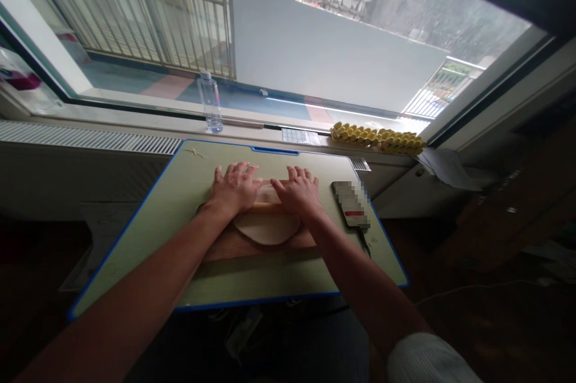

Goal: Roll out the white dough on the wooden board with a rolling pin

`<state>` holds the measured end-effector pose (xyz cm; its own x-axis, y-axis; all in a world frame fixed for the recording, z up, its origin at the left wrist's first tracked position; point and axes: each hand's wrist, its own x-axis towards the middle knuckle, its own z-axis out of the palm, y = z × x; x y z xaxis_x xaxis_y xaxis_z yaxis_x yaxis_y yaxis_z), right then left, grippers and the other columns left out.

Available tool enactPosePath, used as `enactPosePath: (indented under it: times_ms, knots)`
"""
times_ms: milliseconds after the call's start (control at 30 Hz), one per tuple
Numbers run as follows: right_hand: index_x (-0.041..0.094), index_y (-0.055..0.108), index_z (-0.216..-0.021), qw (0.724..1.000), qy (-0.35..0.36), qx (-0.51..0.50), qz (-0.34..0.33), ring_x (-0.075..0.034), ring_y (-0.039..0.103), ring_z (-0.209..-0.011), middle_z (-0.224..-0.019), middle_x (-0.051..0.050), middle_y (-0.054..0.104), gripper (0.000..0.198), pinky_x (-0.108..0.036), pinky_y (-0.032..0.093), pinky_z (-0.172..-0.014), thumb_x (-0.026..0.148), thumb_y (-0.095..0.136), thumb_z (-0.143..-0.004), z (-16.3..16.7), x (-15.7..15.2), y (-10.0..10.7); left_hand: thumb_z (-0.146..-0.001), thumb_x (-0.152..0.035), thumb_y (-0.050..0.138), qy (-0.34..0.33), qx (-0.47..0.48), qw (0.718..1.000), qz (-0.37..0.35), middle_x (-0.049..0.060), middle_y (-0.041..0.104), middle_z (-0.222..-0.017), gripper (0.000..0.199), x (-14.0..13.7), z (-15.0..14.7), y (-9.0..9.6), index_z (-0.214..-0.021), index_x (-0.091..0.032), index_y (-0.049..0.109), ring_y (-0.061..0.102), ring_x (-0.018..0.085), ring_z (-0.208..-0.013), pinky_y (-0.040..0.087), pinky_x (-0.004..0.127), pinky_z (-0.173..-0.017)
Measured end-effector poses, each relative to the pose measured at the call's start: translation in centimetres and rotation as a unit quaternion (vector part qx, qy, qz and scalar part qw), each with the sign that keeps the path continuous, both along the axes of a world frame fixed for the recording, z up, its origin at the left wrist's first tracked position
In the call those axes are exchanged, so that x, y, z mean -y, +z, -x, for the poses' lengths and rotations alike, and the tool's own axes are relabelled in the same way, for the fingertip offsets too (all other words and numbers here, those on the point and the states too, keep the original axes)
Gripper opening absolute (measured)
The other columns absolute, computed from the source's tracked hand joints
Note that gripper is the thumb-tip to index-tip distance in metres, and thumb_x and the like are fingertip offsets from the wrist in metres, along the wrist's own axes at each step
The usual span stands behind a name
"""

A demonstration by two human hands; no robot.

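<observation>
Left grip [234,188] and right grip [297,188], fingers spread, palms down and neither closed, rest on a rolling pin [269,208] that crosses the flattened dough [267,230] between them and on their near side, probably so that pressure is shared evenly. The wooden board [216,251] under the dough presumably shields the bench [153,239], and the phone [344,197] right of the right grip seems placed clear of the work. No brand or writing is legible on the pixelated phone or on the bottle [210,104] beyond the left grip
</observation>
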<state>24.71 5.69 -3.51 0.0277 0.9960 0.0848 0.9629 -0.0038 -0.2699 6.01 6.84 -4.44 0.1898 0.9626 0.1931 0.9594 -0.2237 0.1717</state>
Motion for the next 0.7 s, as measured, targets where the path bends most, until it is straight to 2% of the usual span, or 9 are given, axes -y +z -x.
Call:
enactPosePath:
  times_ms: [133, 400, 567, 700]
  knots:
    - [0.015, 0.054, -0.158, 0.999, 0.007, 0.009, -0.053, -0.035, 0.045, -0.152, -0.163, -0.018, 0.056, 0.068, -0.058, 0.029, -0.127, 0.062, 0.046, -0.109, 0.0, -0.5, -0.2, -0.106, -0.047, 0.04, 0.003, 0.006, 1.0, -0.021, 0.017, 0.059, -0.161, 0.057, -0.3, -0.1, 0.2, -0.151, -0.021, 0.063, 0.055, 0.037, -0.144, 0.029, 0.067, -0.128]
    - [0.018, 0.061, -0.151, 0.998, -0.005, 0.025, -0.051, -0.036, 0.052, -0.145, -0.156, -0.018, 0.062, 0.062, -0.06, 0.031, -0.125, 0.06, 0.049, -0.108, 0.4, 1.2, 0.2, -0.109, -0.055, 0.032, -0.017, -0.013, 1.0, 0.022, 0.013, 0.056, -0.165, 0.06, 0.2, 0.3, -0.8, -0.155, -0.03, 0.06, 0.052, 0.036, -0.147, 0.028, 0.069, -0.126]
    - [0.02, 0.065, -0.147, 0.995, -0.035, 0.044, -0.084, -0.037, 0.05, -0.146, -0.153, -0.016, 0.065, 0.054, -0.063, 0.026, -0.127, 0.054, 0.046, -0.11, 1.0, 4.2, 0.0, -0.109, -0.05, 0.033, -0.013, -0.016, 1.0, 0.013, 0.014, 0.059, -0.163, 0.057, 1.8, 0.2, -0.2, -0.152, -0.029, 0.063, 0.055, 0.036, -0.144, 0.031, 0.071, -0.125]
    - [0.023, 0.059, -0.158, 0.997, -0.035, 0.05, -0.051, -0.038, 0.039, -0.158, -0.166, -0.013, 0.055, 0.058, -0.063, 0.02, -0.13, 0.053, 0.04, -0.112, 1.3, 6.4, -0.4, -0.109, -0.046, 0.034, 0.005, -0.009, 1.0, -0.026, 0.016, 0.063, -0.158, 0.055, 3.7, -0.2, 0.2, -0.148, -0.026, 0.067, 0.058, 0.038, -0.14, 0.031, 0.073, -0.125]
